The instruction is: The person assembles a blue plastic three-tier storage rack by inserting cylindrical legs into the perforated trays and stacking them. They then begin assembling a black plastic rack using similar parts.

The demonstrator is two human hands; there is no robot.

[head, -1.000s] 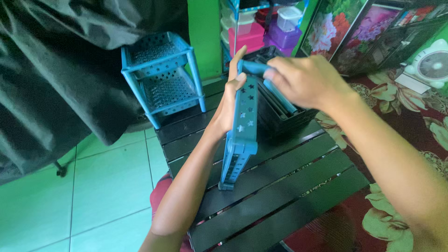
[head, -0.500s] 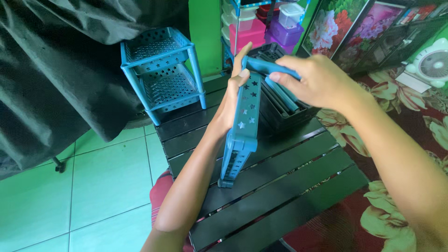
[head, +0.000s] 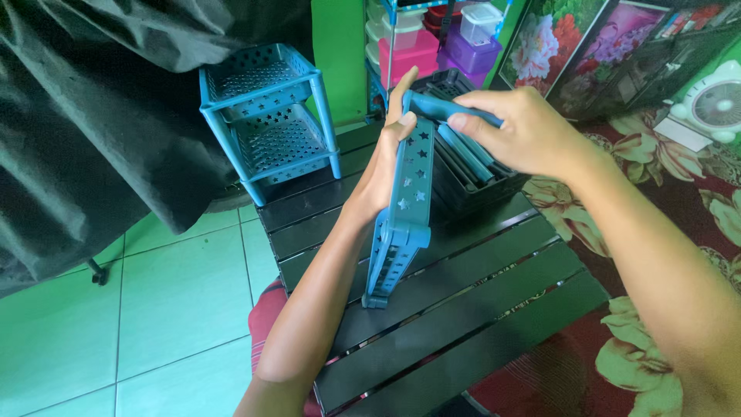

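Note:
My left hand (head: 384, 166) holds a blue plastic shelf panel (head: 401, 224) with star-shaped holes. The panel stands on its edge on a black slatted table (head: 463, 309). At the panel's top end, my right hand (head: 521, 131) grips a blue plastic bar (head: 432, 106). Just behind the panel a black crate (head: 482, 181) holds more blue plastic pieces standing upright.
An assembled blue two-tier rack (head: 266, 116) stands at the table's far left corner. Dark cloth (head: 93, 116) hangs at left over a green tiled floor (head: 154, 309). Pink and purple plastic boxes (head: 436, 50) sit behind, with a floral mat (head: 695, 208) and a small white fan (head: 714, 100) at right.
The panel has tilted a little more upright and my right hand has shifted along the blue bar at its top. Both hands keep their hold.

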